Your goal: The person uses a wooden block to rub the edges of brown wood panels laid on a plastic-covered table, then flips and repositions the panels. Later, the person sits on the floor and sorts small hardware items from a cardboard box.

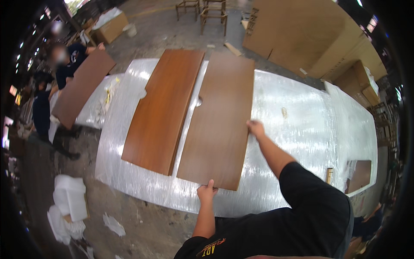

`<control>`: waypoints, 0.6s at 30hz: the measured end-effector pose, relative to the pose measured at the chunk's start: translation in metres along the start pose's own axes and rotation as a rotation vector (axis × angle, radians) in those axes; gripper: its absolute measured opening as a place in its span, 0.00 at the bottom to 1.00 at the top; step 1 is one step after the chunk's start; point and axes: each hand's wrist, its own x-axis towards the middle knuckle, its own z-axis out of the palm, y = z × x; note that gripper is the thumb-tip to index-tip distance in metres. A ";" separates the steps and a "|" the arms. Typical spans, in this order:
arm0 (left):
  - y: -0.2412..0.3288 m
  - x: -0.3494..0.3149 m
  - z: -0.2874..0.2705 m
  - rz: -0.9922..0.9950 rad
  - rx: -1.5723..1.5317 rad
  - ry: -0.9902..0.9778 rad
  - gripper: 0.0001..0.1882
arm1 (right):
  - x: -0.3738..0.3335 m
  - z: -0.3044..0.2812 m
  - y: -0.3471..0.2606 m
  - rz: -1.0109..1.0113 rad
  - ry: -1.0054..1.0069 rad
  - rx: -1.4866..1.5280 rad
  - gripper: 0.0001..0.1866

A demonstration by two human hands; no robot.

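A long brown wooden panel [217, 125] with a small notch in its left edge lies over a plastic-wrapped table [297, 112]. My left hand [207, 190] grips its near edge, thumb on top and fingers underneath. Partway up the panel's right side, my right hand [256, 128] is closed on the long edge. Just left of it is a glossier, redder wooden panel [161, 112], also notched on its left edge, resting on what looks like another panel. A narrow gap separates the two.
At the left, co-workers hold another brown panel [84, 88]. Large cardboard sheets [315, 39] stand at the far right. White foam [70, 196] lies on the floor at the near left. Wooden chair frames [213, 17] stand at the back. A small dark board [359, 176] rests at the table's right end.
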 end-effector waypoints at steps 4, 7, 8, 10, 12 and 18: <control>0.014 0.002 -0.013 -0.189 -0.009 -0.166 0.24 | -0.138 -0.010 0.049 -0.324 -0.013 -0.425 0.25; 0.019 0.005 -0.025 -0.236 0.115 -0.284 0.29 | -0.231 -0.046 0.091 -0.226 -0.148 -0.340 0.24; 0.019 0.007 -0.030 -0.225 0.159 -0.320 0.29 | -0.262 -0.062 0.106 -0.233 -0.136 -0.326 0.23; 0.017 0.010 -0.035 -0.216 0.243 -0.360 0.34 | -0.314 -0.099 0.134 -0.170 -0.069 -0.395 0.22; 0.016 0.015 -0.036 -0.207 0.312 -0.386 0.37 | -0.363 -0.134 0.159 0.042 0.007 -0.563 0.22; 0.012 0.013 -0.031 -0.131 0.417 -0.452 0.47 | -0.514 -0.208 0.237 0.578 0.398 -0.493 0.27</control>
